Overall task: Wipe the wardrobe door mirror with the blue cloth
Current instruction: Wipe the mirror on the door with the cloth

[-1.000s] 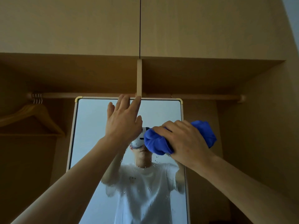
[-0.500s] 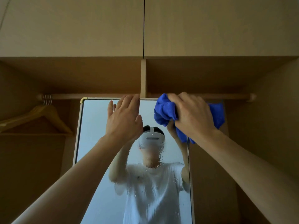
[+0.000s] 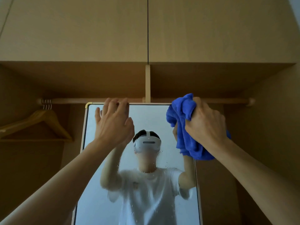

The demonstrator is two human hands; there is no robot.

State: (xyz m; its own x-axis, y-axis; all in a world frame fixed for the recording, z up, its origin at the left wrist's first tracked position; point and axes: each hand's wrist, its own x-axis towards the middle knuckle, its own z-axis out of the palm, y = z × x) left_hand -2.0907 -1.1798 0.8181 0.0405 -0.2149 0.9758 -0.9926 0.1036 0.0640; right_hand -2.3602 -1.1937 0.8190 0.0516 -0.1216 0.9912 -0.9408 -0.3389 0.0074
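Mid-frame, left hand [image 3: 113, 125] spread flat steadies mirror [image 3: 146, 200] top; right hand [image 3: 205, 122] grips bunched blue cloth [image 3: 183, 127] at upper-right corner, prob. to wipe.

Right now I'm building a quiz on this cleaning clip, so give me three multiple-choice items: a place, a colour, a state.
1. Where on the mirror is the cloth? A. bottom left B. middle C. top right corner
2. The cloth's colour? A. red B. blue C. white
3. The left hand is: A. open, fingers straight at the mirror's top edge B. a fist C. gripping a bottle
Answers: 1 C, the right hand holds it bunched there; 2 B, plainly blue; 3 A, its fingers reach the top edge.
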